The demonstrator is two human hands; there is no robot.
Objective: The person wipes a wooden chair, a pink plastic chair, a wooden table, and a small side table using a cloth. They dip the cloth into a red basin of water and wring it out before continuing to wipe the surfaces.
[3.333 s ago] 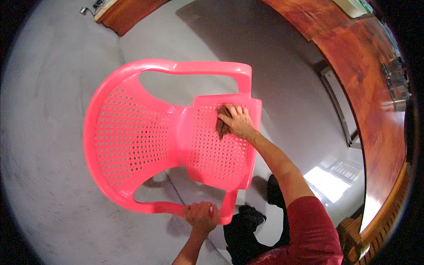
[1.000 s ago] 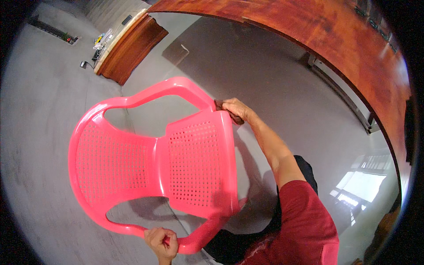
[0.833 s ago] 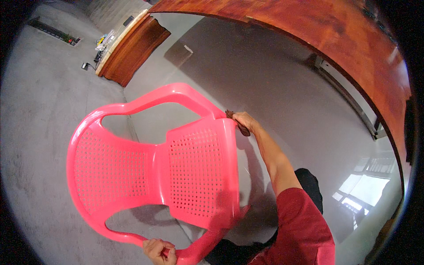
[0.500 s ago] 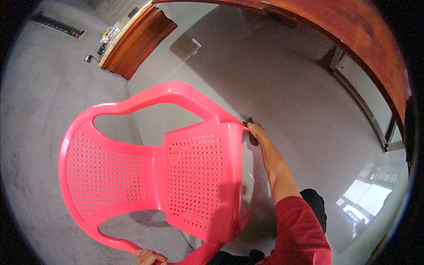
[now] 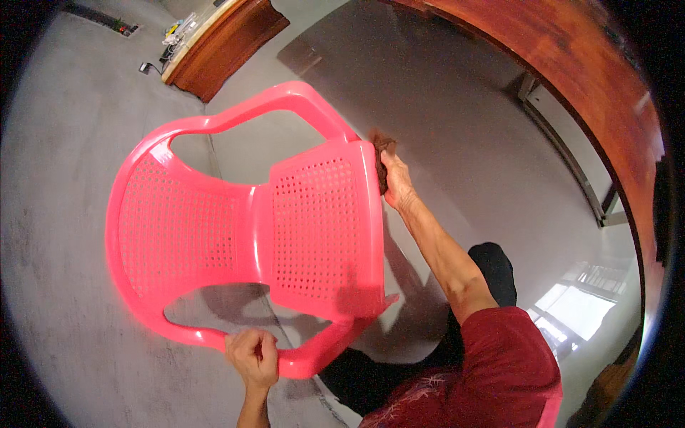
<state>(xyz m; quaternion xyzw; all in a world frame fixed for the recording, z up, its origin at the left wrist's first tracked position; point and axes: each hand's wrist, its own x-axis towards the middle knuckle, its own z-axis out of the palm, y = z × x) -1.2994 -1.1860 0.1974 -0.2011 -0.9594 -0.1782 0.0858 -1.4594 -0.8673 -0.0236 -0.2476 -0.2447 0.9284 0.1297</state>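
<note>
Fingers of the left hand (image 5: 254, 357) are curled tightly round the near armrest (image 5: 314, 359) of a pink plastic chair (image 5: 262, 221). By the right hand (image 5: 397, 178), a crumpled brown cloth (image 5: 382, 164) is held against the seat's front edge, close to its far corner; how those fingers are spread cannot be told, as they are partly hidden. The chair is seen from above over the grey floor (image 5: 64, 242), its backrest (image 5: 178, 221) turned to the left. Glossy highlights are caught along the smooth, rounded frame. Backrest and seat (image 5: 317, 221) are pierced by rows of small holes, and the seat's near front corner is darkened by shadow.
</note>
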